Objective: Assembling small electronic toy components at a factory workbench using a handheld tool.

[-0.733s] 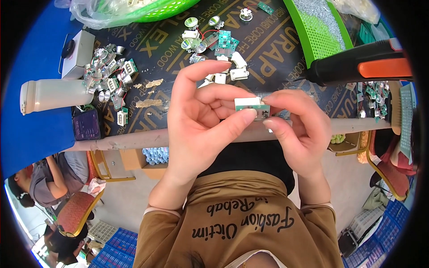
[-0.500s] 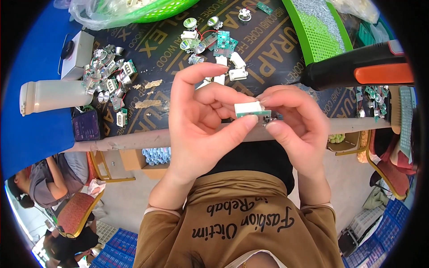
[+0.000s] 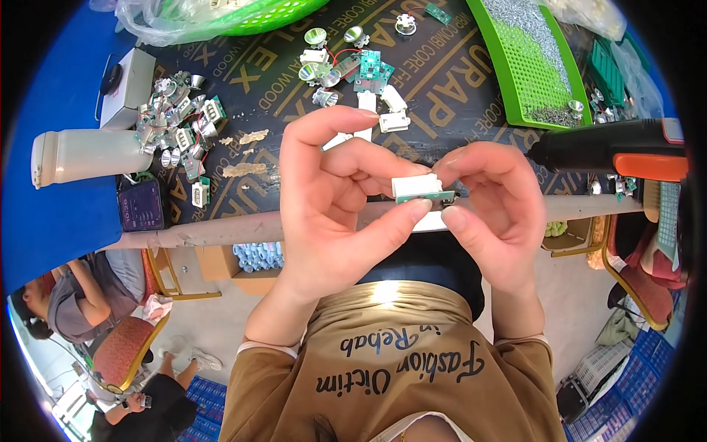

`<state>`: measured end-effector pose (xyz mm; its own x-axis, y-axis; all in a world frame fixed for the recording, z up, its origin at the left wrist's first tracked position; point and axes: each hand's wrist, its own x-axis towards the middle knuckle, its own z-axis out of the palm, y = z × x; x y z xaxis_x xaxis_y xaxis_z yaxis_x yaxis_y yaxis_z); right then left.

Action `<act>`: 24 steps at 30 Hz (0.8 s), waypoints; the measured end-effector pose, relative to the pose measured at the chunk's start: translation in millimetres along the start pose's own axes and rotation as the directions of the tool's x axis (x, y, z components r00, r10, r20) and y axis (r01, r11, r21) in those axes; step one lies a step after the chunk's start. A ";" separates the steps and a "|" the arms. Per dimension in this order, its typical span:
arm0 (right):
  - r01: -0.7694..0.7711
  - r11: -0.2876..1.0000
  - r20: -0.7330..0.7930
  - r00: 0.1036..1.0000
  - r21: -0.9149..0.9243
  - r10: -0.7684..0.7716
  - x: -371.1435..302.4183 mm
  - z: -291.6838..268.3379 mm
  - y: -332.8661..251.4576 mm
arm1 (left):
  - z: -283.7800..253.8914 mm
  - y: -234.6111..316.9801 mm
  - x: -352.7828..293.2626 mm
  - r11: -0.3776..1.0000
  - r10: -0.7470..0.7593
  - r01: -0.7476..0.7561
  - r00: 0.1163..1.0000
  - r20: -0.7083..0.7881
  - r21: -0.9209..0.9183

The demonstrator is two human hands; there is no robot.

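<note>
A small green circuit board (image 3: 434, 197) with a white plastic block (image 3: 414, 186) on it is held level between my two hands, above the table's front edge. My left hand (image 3: 324, 210) pinches its left part between thumb and fingers, the index finger arched up. On the right end, my right hand (image 3: 501, 221) closes with thumb and fingertips near a small dark part. A bright white patch shows just under the board, and a bright spot of light lies on my brown shirt (image 3: 385, 292). Several white plastic housings (image 3: 394, 121) lie beyond my left fingers.
A black and orange power tool (image 3: 611, 152) juts in from the right, below a green tray (image 3: 515, 96) of screws. Boards with reflector cups lie at the back (image 3: 370, 66) and left (image 3: 180, 118). A whitish bottle (image 3: 88, 158), phone (image 3: 141, 206) and green basket (image 3: 276, 18) stand around.
The board has tilted slightly in my fingers, and a light spot has appeared on my shirt. The power tool has shifted down and right, uncovering the tray's near end. A person at lower left has moved.
</note>
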<state>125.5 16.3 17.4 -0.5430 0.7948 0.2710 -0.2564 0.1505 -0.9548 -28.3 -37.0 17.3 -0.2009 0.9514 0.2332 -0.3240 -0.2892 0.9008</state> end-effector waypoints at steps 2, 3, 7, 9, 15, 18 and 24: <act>0.019 0.999 0.020 1.000 -0.027 -0.019 -1.0 -1.6 4.9 | 0.9 -0.1 0.5 1.000 -0.011 0.012 1.000 -0.009 0.003; 0.058 0.998 0.011 0.998 -0.009 -0.058 -2.6 -2.0 10.0 | 0.6 -1.1 0.5 1.000 -0.012 0.012 1.000 -0.008 0.003; 0.086 0.996 0.035 0.996 -0.013 -0.086 -3.1 -4.9 11.8 | 0.3 -2.9 -0.1 0.999 0.024 -0.024 1.000 -0.015 0.040; 0.086 0.996 0.023 0.996 -0.001 -0.086 -3.1 -3.7 11.1 | 0.5 -2.6 -0.2 0.999 0.020 -0.019 1.000 -0.021 0.046; 0.030 1.000 0.010 1.000 -0.007 -0.030 0.0 -0.3 3.0 | 1.1 -0.1 0.5 1.000 -0.012 0.012 1.000 0.002 0.022; 0.018 0.999 -0.014 1.000 0.032 -0.017 -0.6 1.1 2.3 | 0.8 -0.1 0.3 0.999 0.003 -0.004 1.000 0.021 0.038; 0.000 0.999 -0.020 1.000 0.049 0.001 -1.1 0.9 2.4 | 1.3 -0.9 0.0 0.999 -0.014 0.013 1.000 0.024 0.047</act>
<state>124.7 15.3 14.9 -0.5268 0.8069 0.2672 -0.2951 0.1212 -0.9477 -26.8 -36.6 17.0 -0.1736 0.9578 0.2290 -0.2826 -0.2712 0.9201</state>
